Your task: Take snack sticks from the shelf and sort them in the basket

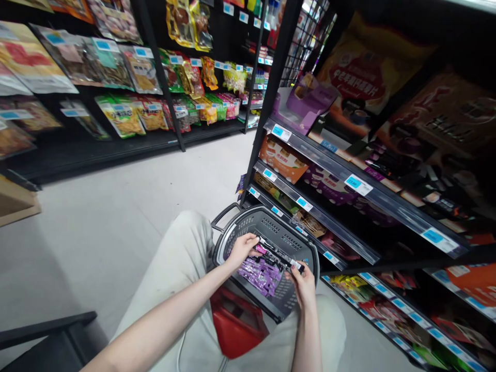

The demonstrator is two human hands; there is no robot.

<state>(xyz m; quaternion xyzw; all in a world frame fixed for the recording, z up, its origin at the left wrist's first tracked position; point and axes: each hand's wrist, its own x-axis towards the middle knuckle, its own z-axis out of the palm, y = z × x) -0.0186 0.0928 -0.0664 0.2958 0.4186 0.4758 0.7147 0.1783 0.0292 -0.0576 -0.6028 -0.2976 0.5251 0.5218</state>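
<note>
A grey shopping basket (236, 235) sits on the floor between my knees, low in the head view. Inside it lies a heap of small purple packets (260, 275). My left hand (242, 249) reaches over the basket's left rim, fingers curled round one end of a row of dark and pink packets (276, 253). My right hand (302, 281) pinches the other end of that row at the basket's right side. Both forearms come up from the bottom of the frame.
A red basket or stool (236, 323) shows under my legs. A black shelf unit (329, 206) with blue price tags and boxed goods stands to the right. Snack bags (120, 113) hang on racks across the grey aisle floor (116, 227). A dark bench edge (46, 336) is bottom left.
</note>
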